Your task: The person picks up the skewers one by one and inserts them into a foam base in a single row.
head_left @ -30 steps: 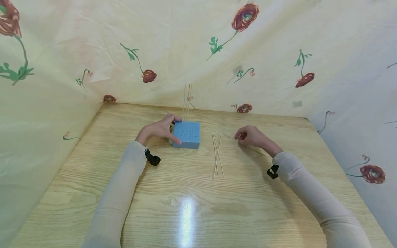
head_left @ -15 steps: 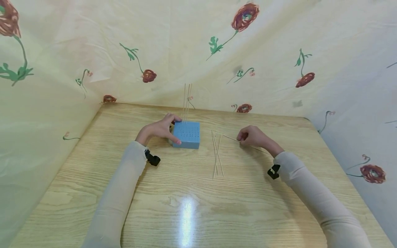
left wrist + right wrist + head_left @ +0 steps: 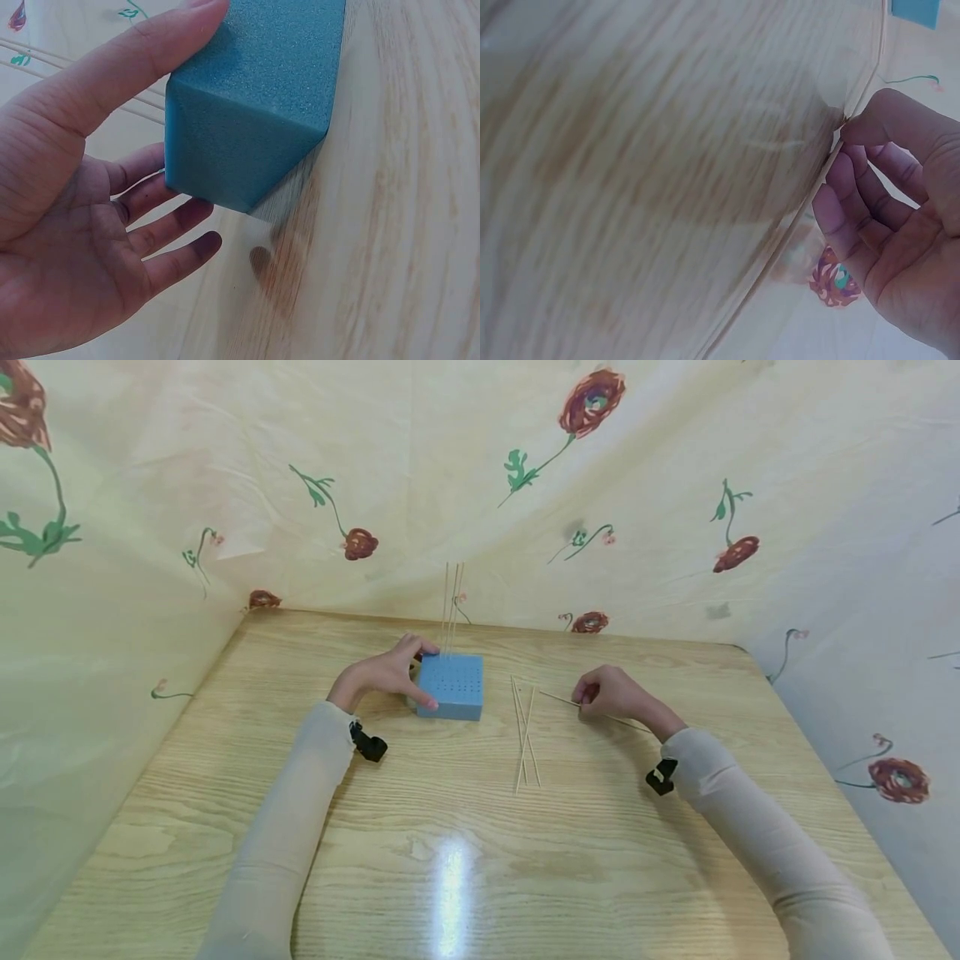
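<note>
My left hand [image 3: 382,673] grips the left side of a blue foam block [image 3: 460,704], thumb on its front face and fingers at the back. Rows of small holes cover the block's top. Three thin wooden sticks [image 3: 455,610] stand upright at its back left edge. In the left wrist view the thumb lies against the blue block [image 3: 240,139], with the other fingers spread below. On the right, my right hand [image 3: 611,692] pinches another thin wooden stick [image 3: 558,698] between thumb and fingertips, low over the table. The right wrist view shows this stick [image 3: 757,281] running lengthwise past the fingertips.
Between the block and my right hand, three loose thin sticks [image 3: 522,735] lie crossed on the wooden table [image 3: 570,868]. A flower-patterned cloth [image 3: 465,485] hangs behind the table and along both sides.
My right hand has shifted slightly to the right, and the stick in it has slid a little right and nearer. The left hand and the block have stayed in place.
</note>
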Available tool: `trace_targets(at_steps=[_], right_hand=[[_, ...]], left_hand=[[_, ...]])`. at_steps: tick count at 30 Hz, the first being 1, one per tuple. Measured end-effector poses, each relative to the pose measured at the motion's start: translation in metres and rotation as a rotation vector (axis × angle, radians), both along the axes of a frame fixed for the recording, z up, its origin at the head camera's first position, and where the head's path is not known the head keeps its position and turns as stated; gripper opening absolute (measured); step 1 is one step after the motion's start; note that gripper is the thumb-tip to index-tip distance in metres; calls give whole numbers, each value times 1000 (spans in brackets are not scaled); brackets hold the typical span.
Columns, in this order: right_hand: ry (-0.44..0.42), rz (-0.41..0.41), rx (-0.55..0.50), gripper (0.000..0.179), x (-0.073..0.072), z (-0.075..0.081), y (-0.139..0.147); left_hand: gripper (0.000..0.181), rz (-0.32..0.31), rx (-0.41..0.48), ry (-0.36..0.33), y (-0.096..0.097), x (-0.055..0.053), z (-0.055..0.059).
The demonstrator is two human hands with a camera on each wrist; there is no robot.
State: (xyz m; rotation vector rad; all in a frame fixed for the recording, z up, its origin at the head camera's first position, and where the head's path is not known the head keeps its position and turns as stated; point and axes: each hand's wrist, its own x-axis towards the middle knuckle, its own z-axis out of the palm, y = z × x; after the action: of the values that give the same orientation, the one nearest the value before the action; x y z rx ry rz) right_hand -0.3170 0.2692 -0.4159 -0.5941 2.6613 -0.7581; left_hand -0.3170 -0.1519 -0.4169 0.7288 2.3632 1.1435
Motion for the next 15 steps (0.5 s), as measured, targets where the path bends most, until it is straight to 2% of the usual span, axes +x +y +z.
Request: trace_targets(at_steps=[15], right_hand=[[-3,-10,-9,11,2,2,-4]], left_hand=[[91,-2,-2,3,-1,0,0]])
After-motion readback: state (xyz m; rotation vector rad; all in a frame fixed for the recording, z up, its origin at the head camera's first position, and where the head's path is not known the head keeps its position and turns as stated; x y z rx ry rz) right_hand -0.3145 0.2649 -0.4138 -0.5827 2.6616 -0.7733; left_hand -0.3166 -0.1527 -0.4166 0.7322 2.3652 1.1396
